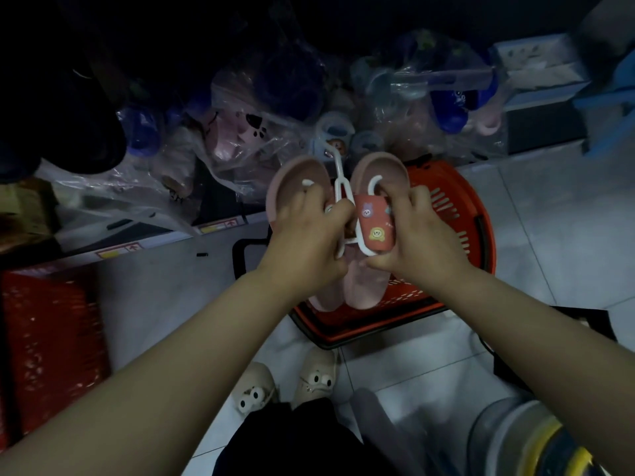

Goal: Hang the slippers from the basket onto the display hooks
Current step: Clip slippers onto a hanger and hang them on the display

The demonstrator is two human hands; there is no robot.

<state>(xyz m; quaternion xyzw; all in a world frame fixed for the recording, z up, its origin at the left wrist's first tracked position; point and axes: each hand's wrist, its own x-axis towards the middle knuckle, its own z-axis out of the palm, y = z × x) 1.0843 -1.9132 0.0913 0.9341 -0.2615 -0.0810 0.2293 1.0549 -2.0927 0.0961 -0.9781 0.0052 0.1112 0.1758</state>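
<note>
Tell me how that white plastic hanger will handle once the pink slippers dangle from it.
The white hanger looks thin, so it probably flexes. The pink slippers look like light foam, so probably little load. Each sits on its own side arm and may swing.

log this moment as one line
left hand: grips pink slippers | right hand: grips same pair | white hanger: being fitted | orange basket: below

beige shoes, white tiled floor

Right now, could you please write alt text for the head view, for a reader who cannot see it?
Two bare hands, left hand and right hand, hold a pair of pink slippers on a white plastic hanger above an orange basket on a tiled floor. Bagged slippers lie piled beyond in dim light.
</note>
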